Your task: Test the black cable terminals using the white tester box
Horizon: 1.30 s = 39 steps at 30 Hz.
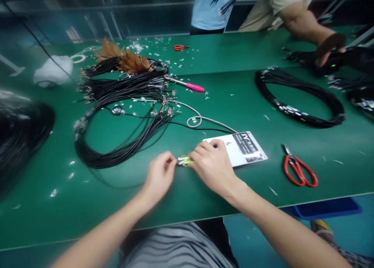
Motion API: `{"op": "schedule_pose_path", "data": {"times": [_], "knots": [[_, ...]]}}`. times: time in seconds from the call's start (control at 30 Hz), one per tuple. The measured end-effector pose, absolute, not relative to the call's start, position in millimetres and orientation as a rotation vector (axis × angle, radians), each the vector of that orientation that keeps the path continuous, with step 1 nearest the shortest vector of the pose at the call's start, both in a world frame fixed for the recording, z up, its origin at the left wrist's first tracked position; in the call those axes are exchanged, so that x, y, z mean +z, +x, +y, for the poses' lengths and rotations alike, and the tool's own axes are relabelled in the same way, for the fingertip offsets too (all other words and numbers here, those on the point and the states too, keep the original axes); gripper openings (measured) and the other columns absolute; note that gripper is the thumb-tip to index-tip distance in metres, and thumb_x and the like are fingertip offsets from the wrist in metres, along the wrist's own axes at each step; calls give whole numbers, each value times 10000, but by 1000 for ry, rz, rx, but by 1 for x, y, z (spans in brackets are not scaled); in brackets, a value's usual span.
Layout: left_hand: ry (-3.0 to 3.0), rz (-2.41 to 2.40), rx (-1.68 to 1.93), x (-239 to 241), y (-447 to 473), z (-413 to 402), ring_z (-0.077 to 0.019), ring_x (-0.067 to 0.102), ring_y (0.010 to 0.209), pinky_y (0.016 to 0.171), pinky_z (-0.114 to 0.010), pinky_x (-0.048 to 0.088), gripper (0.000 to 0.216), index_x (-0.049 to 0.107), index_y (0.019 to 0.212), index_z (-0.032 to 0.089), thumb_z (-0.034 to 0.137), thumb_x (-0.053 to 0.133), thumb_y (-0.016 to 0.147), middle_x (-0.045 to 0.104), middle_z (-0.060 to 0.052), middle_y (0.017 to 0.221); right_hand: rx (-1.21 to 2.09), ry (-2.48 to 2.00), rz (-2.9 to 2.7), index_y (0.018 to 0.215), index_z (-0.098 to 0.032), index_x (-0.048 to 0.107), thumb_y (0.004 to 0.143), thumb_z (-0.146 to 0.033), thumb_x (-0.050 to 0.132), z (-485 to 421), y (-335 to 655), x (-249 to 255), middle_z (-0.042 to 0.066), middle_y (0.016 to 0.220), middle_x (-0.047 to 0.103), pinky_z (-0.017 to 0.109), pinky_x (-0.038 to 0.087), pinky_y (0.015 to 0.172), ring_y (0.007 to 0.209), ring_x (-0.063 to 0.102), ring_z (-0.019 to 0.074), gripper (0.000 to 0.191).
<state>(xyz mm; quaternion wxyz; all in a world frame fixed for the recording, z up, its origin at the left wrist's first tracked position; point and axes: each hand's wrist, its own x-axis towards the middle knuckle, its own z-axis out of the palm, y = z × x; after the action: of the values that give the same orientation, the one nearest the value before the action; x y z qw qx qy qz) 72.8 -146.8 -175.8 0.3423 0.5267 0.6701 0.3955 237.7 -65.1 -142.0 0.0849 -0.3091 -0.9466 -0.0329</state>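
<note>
The fingers of the left hand (159, 173) pinch a dark cable (124, 187); those of the right hand (212, 164) grip a yellow-green tool (186, 160) at the cable's end, over the near part of the worktop (198, 200). A white board (238, 155) lies just beyond the right hand, red snips (298, 171) farther right, a cable coil (102, 161) left.

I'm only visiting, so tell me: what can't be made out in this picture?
In the head view:
Cable end: mostly covered by the left hand.
Yellow-green item: one end hidden under the right hand.
White card: small print too tiny and blurred.
Dark bundle, far left: blurred, cut off by the edge.
Blue tray: partly hidden by the green table.
</note>
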Motion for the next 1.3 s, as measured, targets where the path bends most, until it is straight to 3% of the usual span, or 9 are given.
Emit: {"op": "schedule_pose_path", "data": {"times": [0.3, 0.5, 0.7, 0.83, 1.13, 1.3], "knots": [[1421, 1768, 1010, -177, 73, -147, -137, 488, 647, 583, -215, 375, 189, 523, 755, 191, 243, 477, 931, 521, 13, 711, -91, -968, -2821, 851, -175, 655, 920, -231, 617, -72, 236, -140, 65, 895, 728, 429, 232, 874, 1003, 551, 252, 97], [1435, 1773, 1007, -177, 72, -147, -145, 519, 668, 605, -225, 389, 191, 543, 760, 188, 238, 475, 932, 552, 4, 727, 6, -954, -2485, 1114, -206, 639, 932, -273, 622, -82, 272, -133, 72, 1126, 740, 434, 279, 958, 1121, 600, 257, 194], [1437, 1767, 991, -179, 71, -148, -142, 513, 641, 564, -225, 358, 192, 561, 771, 186, 256, 489, 934, 561, 8, 709, 44, -1124, -2074, 974, -228, 597, 895, -90, 593, -115, 323, -152, 64, 1135, 743, 428, 386, 942, 1102, 628, 254, 159], [1463, 1786, 988, -178, 71, -148, -146, 518, 647, 572, -229, 361, 192, 561, 768, 186, 251, 487, 932, 560, 7, 708, 52, -1089, -2148, 957, -234, 588, 879, -61, 602, -123, 321, -165, 42, 1164, 740, 430, 374, 935, 1168, 602, 267, 190], [1452, 1816, 1028, -179, 59, -156, -152, 508, 680, 622, -246, 381, 191, 556, 760, 184, 239, 491, 931, 534, 3, 734, -128, -1079, -2126, 937, -240, 616, 847, -20, 624, -110, 321, -178, -8, 1060, 775, 467, 354, 1015, 1074, 663, 243, 238], [1410, 1792, 1086, -182, 51, -164, -140, 497, 661, 581, -228, 379, 209, 547, 767, 186, 283, 489, 943, 517, 10, 720, -50, -981, -2073, 1005, -223, 625, 846, -11, 623, -116, 318, -177, 43, 1058, 773, 473, 408, 979, 1154, 605, 270, 265]]}}
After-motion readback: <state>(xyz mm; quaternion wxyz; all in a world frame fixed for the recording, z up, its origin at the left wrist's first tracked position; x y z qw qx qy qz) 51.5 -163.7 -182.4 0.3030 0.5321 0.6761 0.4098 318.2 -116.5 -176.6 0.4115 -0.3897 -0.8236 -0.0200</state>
